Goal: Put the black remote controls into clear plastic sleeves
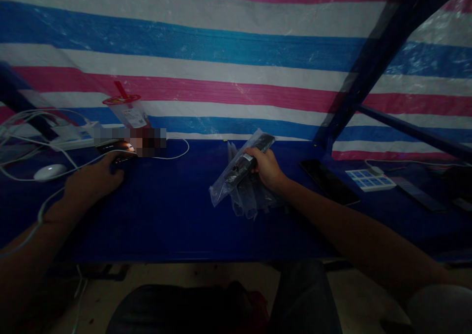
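My right hand (270, 171) is closed around a long dark item in a clear plastic bag (236, 171), held at a slant above the table. A small white label shows on it near my fingers; its exact kind cannot be made out. Below and partly behind it lie several more clear plastic bags (245, 204), their contents unclear. On the left, my left hand (96, 176) rests on the table with thumb and fingers apart. Its fingertips reach the near edge of a lit phone (120, 158), whose screen is partly blurred out.
Behind the phone stands a clear cup (129, 114) with a red lid and straw. White cables loop around a white computer mouse (49, 172) and a power strip (79, 138). To the right are a dark phone (328, 181), a white power strip (370, 180) and another flat device (420, 194).
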{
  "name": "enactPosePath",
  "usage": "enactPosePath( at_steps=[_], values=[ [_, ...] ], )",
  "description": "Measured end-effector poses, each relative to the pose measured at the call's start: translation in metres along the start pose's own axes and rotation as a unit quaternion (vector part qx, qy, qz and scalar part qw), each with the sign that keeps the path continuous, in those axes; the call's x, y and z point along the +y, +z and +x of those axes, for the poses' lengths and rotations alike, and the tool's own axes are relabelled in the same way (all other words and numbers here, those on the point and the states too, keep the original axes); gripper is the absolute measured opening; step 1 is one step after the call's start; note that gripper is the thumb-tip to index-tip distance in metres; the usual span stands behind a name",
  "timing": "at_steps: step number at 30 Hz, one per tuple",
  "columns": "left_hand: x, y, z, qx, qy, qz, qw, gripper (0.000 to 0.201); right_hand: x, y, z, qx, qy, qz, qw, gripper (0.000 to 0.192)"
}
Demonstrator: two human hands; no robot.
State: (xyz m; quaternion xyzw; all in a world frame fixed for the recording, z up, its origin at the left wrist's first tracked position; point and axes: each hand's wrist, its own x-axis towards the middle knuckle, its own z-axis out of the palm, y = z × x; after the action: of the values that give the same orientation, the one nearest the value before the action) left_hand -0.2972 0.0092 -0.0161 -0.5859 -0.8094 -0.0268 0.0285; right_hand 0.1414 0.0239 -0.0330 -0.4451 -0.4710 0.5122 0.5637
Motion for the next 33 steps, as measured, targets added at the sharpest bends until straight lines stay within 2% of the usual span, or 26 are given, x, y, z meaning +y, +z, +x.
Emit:
enactPosePath(
  at_steps=[4, 19, 24, 30, 33],
  values=[
    [-0.001, 0.002, 0.003, -0.011, 0.005, 0.09, 0.996, 0.068, -0.001, 0.001, 0.0, -0.002, 0.004, 0.003, 1.0, 0.023],
    [-0.002, 0.005, 0.005, -0.018, 0.017, 0.141, 0.99, 0.07, 0.002, 0.0, 0.0, -0.004, 0.0, 0.006, 1.0, 0.022],
    [-0.002, 0.003, -0.001, 0.016, 0.045, 0.13, 0.99, 0.07, 0.001, 0.0, 0.0, 0.003, -0.002, 0.015, 1.0, 0.021],
    [-0.004, 0.002, 0.004, 0.042, 0.046, 0.057, 0.996, 0.064, 0.002, 0.0, 0.0, -0.003, -0.011, 0.028, 1.0, 0.021],
    [-0.002, 0.002, -0.007, 0.073, 0.052, 0.024, 0.996, 0.057, 0.003, 0.0, 0.0, -0.002, -0.01, 0.03, 1.0, 0.021]
  ],
)
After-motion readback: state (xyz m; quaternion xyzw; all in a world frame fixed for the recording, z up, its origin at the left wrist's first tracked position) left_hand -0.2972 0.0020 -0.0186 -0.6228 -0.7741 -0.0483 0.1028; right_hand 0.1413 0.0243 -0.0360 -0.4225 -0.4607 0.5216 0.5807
